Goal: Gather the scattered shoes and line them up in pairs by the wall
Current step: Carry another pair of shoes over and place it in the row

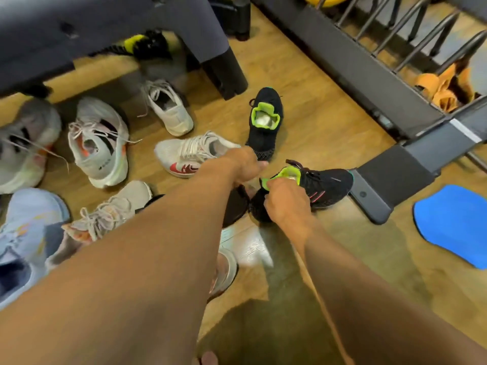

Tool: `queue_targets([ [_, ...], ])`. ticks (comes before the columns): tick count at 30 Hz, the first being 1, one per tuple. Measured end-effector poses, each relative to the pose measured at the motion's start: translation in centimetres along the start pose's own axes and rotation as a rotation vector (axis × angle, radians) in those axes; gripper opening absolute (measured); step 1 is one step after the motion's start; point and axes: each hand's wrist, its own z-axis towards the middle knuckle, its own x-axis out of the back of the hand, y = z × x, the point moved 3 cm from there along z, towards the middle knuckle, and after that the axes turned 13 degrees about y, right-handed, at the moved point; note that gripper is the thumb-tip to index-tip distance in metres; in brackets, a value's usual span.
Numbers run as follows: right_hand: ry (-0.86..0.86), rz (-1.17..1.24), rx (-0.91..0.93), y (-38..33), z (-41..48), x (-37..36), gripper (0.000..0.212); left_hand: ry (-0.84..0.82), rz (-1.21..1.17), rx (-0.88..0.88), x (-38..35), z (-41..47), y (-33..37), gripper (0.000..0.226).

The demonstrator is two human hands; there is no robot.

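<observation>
My right hand (287,204) is closed on the green-lined collar of a black knit shoe (326,184) lying on its side on the wooden floor. Its partner, a second black shoe (264,122), stands upright just beyond. My left hand (245,164) is curled beside that shoe's near end and above a dark shoe (235,206); its fingers are hidden. To the left lie a white shoe with a red logo (184,156), a plain white shoe (168,109), a white and orange shoe (98,143), a beige shoe (110,212) and a light blue shoe (23,233).
A dark bench leg (224,72) stands behind the shoes. A dark metal rack (369,75) runs along the right, and its foot (382,191) touches the held shoe's toe. Orange sandals (445,88) sit in the rack. A blue pad (453,225) lies at far right.
</observation>
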Motion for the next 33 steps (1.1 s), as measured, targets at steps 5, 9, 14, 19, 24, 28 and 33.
queue_targets([
  [5, 0.177, 0.044, 0.191, -2.0, -1.0, 3.2, 0.030, 0.125, -0.463, 0.184, 2.2, -0.6, 0.5, 0.017],
  [9, 0.298, -0.032, 0.513, -2.0, -0.9, 3.7, 0.032, 0.217, -0.688, 0.297, 1.8, -0.1, -2.0, 0.013],
  [14, 0.792, 0.690, 0.533, -3.9, -0.2, 7.2, 0.034, 0.333, -1.192, 0.488, 1.9, 0.5, -4.3, 0.025],
  [19, 0.550, 0.736, 0.068, -3.1, 5.5, 6.9, 0.041, 0.315, -1.658, 0.682, 1.4, -1.1, -7.8, 0.028],
  [24, 0.145, 0.233, 0.122, -3.9, 11.1, 0.9, 0.053, 0.340, -1.663, 0.709, 0.6, -1.0, -11.6, 0.022],
  [28, 0.017, 0.109, 0.027, -3.9, 13.4, -2.0, 0.048, 0.304, -1.675, 0.694, -0.2, -0.5, -10.4, 0.032],
  [33, 0.176, 1.033, -0.504, 2.0, 10.0, -3.2, 0.022, 0.319, -1.457, 0.770, -1.3, 0.7, -8.8, 0.037],
])
